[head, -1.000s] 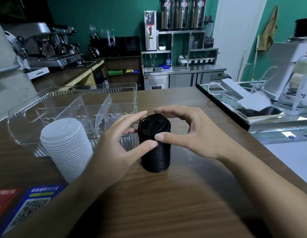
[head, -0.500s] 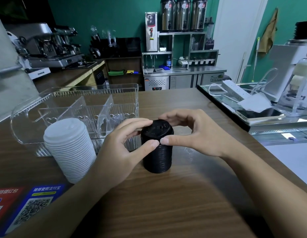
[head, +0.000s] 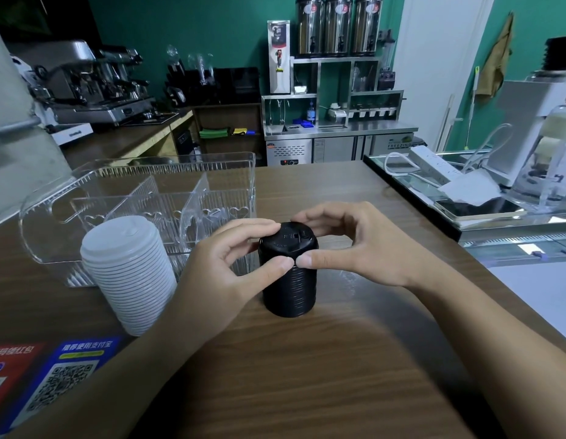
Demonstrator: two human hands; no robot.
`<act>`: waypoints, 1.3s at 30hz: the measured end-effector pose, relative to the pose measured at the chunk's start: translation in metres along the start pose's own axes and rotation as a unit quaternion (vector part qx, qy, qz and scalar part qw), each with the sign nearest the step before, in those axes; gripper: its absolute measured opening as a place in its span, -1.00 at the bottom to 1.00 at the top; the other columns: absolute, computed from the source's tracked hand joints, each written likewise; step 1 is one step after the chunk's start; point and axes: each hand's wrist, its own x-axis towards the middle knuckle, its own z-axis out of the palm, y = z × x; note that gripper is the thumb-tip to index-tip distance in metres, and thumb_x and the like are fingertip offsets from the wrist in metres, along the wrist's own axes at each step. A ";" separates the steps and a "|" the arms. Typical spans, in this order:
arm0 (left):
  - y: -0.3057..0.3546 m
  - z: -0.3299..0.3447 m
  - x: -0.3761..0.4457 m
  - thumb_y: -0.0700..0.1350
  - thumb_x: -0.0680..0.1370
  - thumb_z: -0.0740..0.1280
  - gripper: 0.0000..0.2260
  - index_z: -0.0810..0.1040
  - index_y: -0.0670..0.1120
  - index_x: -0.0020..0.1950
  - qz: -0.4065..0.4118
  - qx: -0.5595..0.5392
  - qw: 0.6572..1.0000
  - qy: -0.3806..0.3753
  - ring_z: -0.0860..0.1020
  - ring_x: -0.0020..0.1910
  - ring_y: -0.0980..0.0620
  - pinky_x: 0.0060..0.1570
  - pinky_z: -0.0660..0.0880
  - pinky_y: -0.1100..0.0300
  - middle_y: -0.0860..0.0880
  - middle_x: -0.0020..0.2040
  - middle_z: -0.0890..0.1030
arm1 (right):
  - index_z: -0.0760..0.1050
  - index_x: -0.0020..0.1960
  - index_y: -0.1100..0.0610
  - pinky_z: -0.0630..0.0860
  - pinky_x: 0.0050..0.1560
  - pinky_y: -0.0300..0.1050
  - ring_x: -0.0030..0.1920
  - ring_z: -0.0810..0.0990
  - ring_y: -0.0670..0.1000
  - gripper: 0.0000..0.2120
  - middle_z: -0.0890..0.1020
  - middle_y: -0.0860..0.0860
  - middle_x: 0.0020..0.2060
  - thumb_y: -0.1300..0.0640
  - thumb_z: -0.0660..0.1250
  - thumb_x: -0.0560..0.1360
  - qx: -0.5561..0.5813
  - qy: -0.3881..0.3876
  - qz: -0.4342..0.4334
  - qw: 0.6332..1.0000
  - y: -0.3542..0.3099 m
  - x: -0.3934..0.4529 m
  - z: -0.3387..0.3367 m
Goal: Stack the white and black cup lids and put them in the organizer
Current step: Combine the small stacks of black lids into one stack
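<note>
Both hands, left hand [head: 224,267] and right hand [head: 351,245], now pinch the black stack [head: 288,280] lower, squaring it; organizer [head: 142,198] awaits.

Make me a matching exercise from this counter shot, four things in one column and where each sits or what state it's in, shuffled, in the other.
Things:
1. black lid stack
2. white lid stack
3. clear organizer
4. QR code sticker

Places or states:
A. stuck flat at the near left edge of the counter
B. gripped near its top by left hand and right hand
C. behind the stacks, holding no lids
D. standing untouched, left of the hands

Pairs: 1-B, 2-D, 3-C, 4-A
</note>
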 end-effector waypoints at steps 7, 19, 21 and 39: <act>-0.003 -0.001 -0.001 -0.05 0.40 0.71 -0.46 0.78 -0.01 0.38 -0.057 -0.061 0.996 0.013 0.71 0.42 0.10 0.48 0.63 -0.03 0.12 0.41 0.75 | 0.66 0.36 0.04 0.59 0.48 0.07 0.29 0.75 -0.04 -0.51 0.80 -0.07 0.21 0.10 0.69 0.48 0.027 -0.012 0.002 1.000 0.002 0.001 0.001; 0.003 0.001 -0.009 -0.04 0.50 0.70 -0.40 0.67 0.11 0.53 -0.054 -0.010 0.999 0.002 0.67 0.47 0.13 0.50 0.61 -0.14 0.16 0.39 0.76 | 0.61 0.45 0.15 0.60 0.46 0.16 0.34 0.74 0.11 -0.56 0.76 0.04 0.32 0.21 0.58 0.60 0.096 0.000 0.010 0.995 0.007 -0.009 0.018; 0.002 0.000 -0.010 -0.07 0.51 0.73 -0.33 0.62 0.13 0.59 -0.078 -0.014 0.997 -0.005 0.66 0.49 0.12 0.51 0.61 -0.13 0.14 0.45 0.72 | 0.61 0.46 0.15 0.60 0.47 0.10 0.35 0.73 0.08 -0.59 0.76 0.02 0.32 0.20 0.54 0.62 0.111 0.026 0.016 0.993 0.006 -0.016 0.027; 0.012 -0.033 -0.080 -0.22 0.67 0.56 -0.66 0.65 -0.05 0.43 -0.159 -0.038 0.986 -0.013 0.73 0.36 0.14 0.48 0.61 0.06 0.11 0.31 0.80 | 0.65 0.44 -0.01 0.56 0.50 0.20 0.35 0.72 -0.04 -0.71 0.77 -0.11 0.29 0.00 0.42 0.74 0.180 0.155 0.061 0.969 -0.055 -0.047 0.139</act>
